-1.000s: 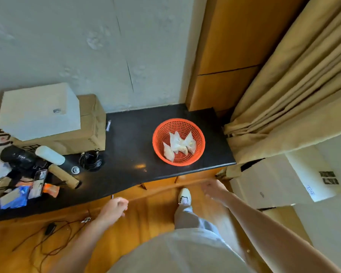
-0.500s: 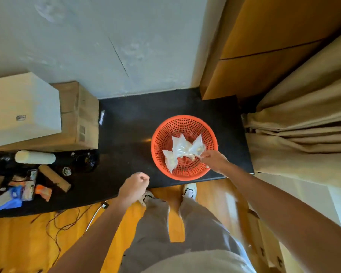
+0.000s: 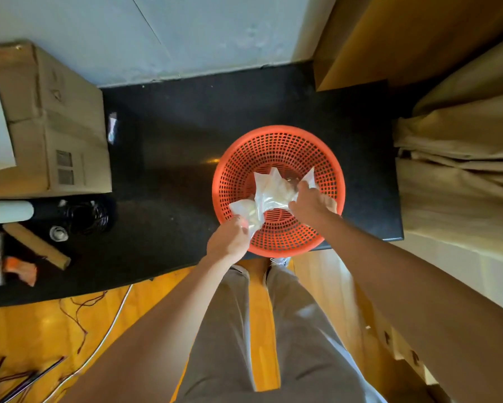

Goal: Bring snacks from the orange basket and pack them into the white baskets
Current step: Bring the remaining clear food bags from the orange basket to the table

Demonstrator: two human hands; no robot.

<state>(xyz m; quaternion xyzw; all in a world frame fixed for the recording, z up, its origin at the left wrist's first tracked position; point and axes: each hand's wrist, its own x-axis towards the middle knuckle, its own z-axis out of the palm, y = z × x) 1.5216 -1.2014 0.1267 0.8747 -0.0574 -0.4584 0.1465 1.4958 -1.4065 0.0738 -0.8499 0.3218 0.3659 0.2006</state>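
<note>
While both hands reach into the orange basket (image 3: 278, 190), snack bags are being gathered.
Left hand (image 3: 228, 241) pinches the near-left snack bag (image 3: 246, 212) at the rim; right hand (image 3: 311, 200) grips the middle bags (image 3: 273, 187), farther in.

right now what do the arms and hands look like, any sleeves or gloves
Both arms are bare from hand to the frame edge: no sleeves, gloves or watch in view. The left hand seems to have a thin ring on one finger, though it is too small to be sure. The right hand shows nothing worn. Below are grey-beige trousers.
</note>
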